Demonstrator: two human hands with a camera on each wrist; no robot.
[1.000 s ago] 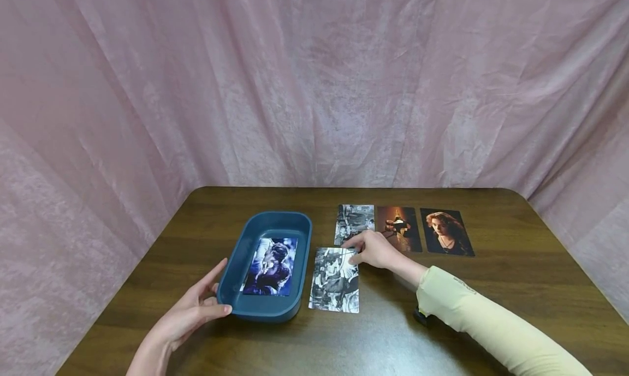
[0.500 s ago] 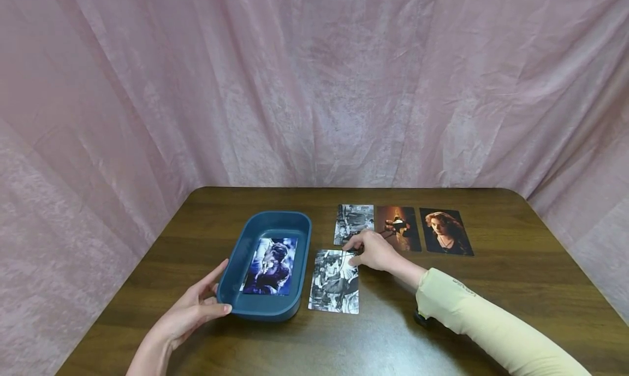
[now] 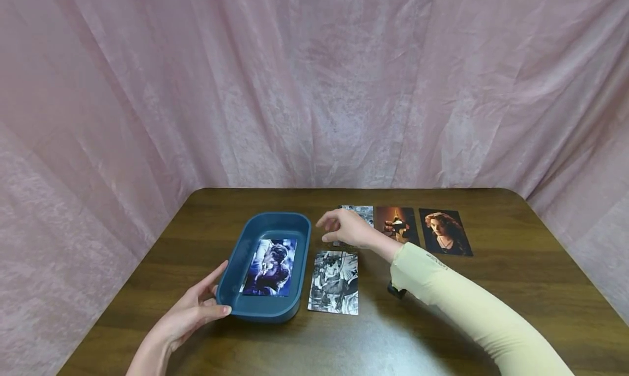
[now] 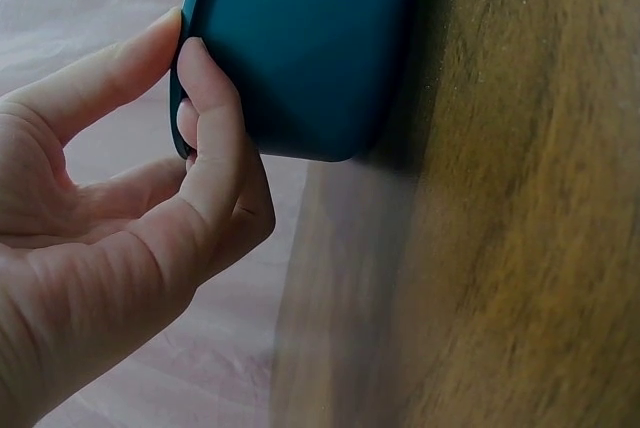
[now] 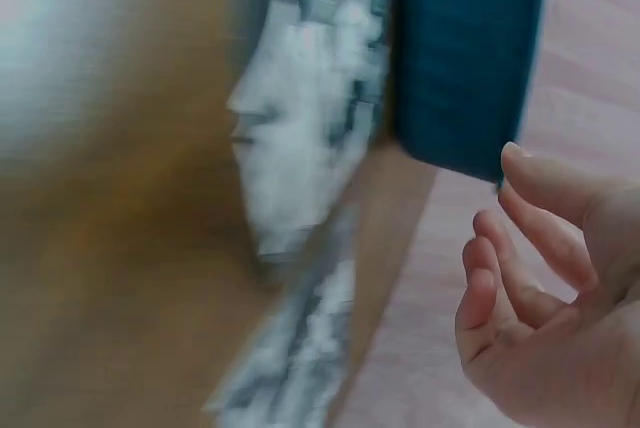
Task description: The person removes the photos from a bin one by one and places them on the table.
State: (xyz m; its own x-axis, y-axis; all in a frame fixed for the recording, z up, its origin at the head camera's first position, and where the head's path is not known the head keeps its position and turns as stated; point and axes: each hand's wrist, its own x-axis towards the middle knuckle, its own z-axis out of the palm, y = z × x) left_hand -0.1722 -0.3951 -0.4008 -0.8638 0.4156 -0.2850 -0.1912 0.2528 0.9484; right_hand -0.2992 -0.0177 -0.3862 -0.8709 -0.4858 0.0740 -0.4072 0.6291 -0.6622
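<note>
The left hand (image 3: pixel 189 313) rests at the near left corner of a blue tray (image 3: pixel 231 280), thumb against the near wall and fingers extended along the left side. The left wrist view shows the thumb (image 4: pixel 215 138) and a fingertip pressed flat to the outer wall, so the hand is relaxed and touching, not gripping. The tray stands on a dark wooden table (image 3: pixel 516 278), left of centre. A blue-toned photograph (image 3: pixel 271 267) lies flat on the tray floor.

Just right of the tray, apart from its wall, a black-and-white photograph (image 3: pixel 334 281) lies flat on the table, long side running away from the viewer.

Above the far end of that photograph hovers the right hand (image 3: pixel 346 230), raised off the table. Its fingers are loosely curled and spread, holding nothing; the right wrist view confirms an empty palm with fingers (image 5: pixel 535 248) apart, though that view is blurred. The arm wears a pale yellow sleeve (image 3: pixel 467 305).

Behind the right hand, a second black-and-white photograph (image 3: pixel 362 213) is partly hidden. To its right lie an orange-toned photograph (image 3: pixel 397 224) and a portrait photograph (image 3: pixel 444 231), forming a row near the far edge of the table. A pink curtain (image 3: pixel 314 81) encloses the table on three sides.
</note>
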